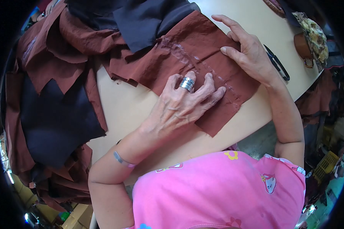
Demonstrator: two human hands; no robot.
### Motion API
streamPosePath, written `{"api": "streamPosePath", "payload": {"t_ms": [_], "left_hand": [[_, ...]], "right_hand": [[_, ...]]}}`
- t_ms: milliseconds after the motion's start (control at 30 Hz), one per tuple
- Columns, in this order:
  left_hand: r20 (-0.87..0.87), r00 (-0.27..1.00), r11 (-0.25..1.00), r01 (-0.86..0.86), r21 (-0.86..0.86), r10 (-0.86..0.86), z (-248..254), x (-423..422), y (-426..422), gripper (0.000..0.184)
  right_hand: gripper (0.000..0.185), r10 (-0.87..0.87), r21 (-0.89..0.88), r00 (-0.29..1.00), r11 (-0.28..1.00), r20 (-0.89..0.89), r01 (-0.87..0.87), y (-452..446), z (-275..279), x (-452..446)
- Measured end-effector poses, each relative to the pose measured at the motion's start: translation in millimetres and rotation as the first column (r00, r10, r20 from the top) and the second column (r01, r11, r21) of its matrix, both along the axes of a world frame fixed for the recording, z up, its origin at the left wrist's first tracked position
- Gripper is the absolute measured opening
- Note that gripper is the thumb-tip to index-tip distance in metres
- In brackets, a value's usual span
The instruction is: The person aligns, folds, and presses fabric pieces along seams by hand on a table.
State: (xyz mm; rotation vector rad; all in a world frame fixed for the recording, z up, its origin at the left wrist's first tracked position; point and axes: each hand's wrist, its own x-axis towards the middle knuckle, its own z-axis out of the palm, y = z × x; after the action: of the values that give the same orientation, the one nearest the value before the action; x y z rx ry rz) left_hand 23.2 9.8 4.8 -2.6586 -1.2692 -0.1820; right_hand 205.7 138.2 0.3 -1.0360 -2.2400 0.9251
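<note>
A reddish-brown cloth piece (221,110) lies on the pale tabletop, with a whitish, puckered line running across it. My left hand (187,93) rests palm down on this cloth, fingers bent and apart, fingertips pressing on it beside the line; a wide silver ring is on one finger. At the cloth's upper right edge is my right hand (250,55), open, with index finger stretched out and thumb over the fabric. Its other fingers are partly hidden. Dark cloth (137,26) overlaps the brown piece at the upper left.
More brown and black cloth (57,122) hangs over the table's left side. A slim black tool (277,63) lies right of my right wrist. A brown strap with a buckle (304,47) is near the right edge. A yellow crate (325,166) stands below, at right.
</note>
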Motion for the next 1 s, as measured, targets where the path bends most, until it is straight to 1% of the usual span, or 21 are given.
{"api": "streamPosePath", "payload": {"t_ms": [100, 200, 300, 333, 433, 533, 633, 667, 733, 833, 867, 967, 1000], "left_hand": [[0.085, 0.995, 0.998, -0.051, -0.026, 0.053, -7, 1, 0, 0.047], [0.136, 0.986, 0.995, -0.092, -0.043, 0.097, -11, 4, -2, 0.045], [0.15, 0.984, 0.995, -0.091, -0.028, 0.094, -12, 3, -2, 0.043], [0.154, 0.984, 0.996, -0.086, -0.019, 0.088, -11, 3, -2, 0.043], [0.167, 0.983, 0.997, -0.076, 0.002, 0.074, -7, 4, 0, 0.041], [0.367, 0.928, 0.994, -0.027, -0.107, 0.064, -3, -3, 4, 0.039], [0.401, 0.915, 0.999, -0.042, -0.02, 0.047, -13, -24, 13, 0.033], [0.46, 0.883, 0.993, -0.054, -0.106, 0.097, -15, -26, 11, 0.034], [0.464, 0.882, 0.995, -0.055, -0.084, 0.088, -20, -28, 10, 0.039], [0.445, 0.893, 0.997, -0.045, -0.06, 0.067, -16, -25, 17, 0.047], [0.434, 0.899, 0.998, -0.043, -0.052, 0.062, -13, -24, 18, 0.049], [0.355, 0.931, 0.994, -0.051, -0.096, 0.082, -11, -24, 17, 0.054], [0.348, 0.932, 0.991, -0.063, -0.115, 0.099, -10, -24, 16, 0.054]], "right_hand": [[0.076, 0.013, 0.027, 0.998, 1.0, 0.059, -0.015, 3, -1, 4], [0.089, 0.068, 0.143, 0.988, 0.986, 0.138, -0.088, -6, 13, 7], [0.105, 0.085, 0.287, 0.928, 0.937, 0.363, -0.198, -13, 8, 8], [0.11, 0.095, 0.232, 0.9, 0.95, 0.425, -0.21, -19, 13, 10], [0.112, 0.142, 0.297, 0.895, 0.911, 0.422, -0.285, -26, 12, 26], [0.111, 0.18, 0.276, 0.841, 0.892, 0.511, -0.359, -28, 22, 31], [0.101, 0.231, 0.201, 0.843, 0.909, 0.486, -0.365, -13, 26, 22], [0.095, 0.196, 0.166, 0.883, 0.943, 0.427, -0.289, -9, 25, 14], [0.084, 0.105, 0.073, 0.945, 0.988, 0.31, -0.134, -2, 23, -7], [0.071, 0.113, 0.17, 0.992, 0.978, 0.053, -0.12, 5, 5, -25], [0.071, 0.117, 0.12, 0.991, 0.985, 0.061, -0.124, 6, 5, -26], [0.075, 0.156, 0.109, 0.984, 0.983, -0.08, -0.147, 13, -4, -25], [0.075, 0.158, 0.12, 0.986, 0.981, -0.047, -0.152, 14, -4, -25]]}}
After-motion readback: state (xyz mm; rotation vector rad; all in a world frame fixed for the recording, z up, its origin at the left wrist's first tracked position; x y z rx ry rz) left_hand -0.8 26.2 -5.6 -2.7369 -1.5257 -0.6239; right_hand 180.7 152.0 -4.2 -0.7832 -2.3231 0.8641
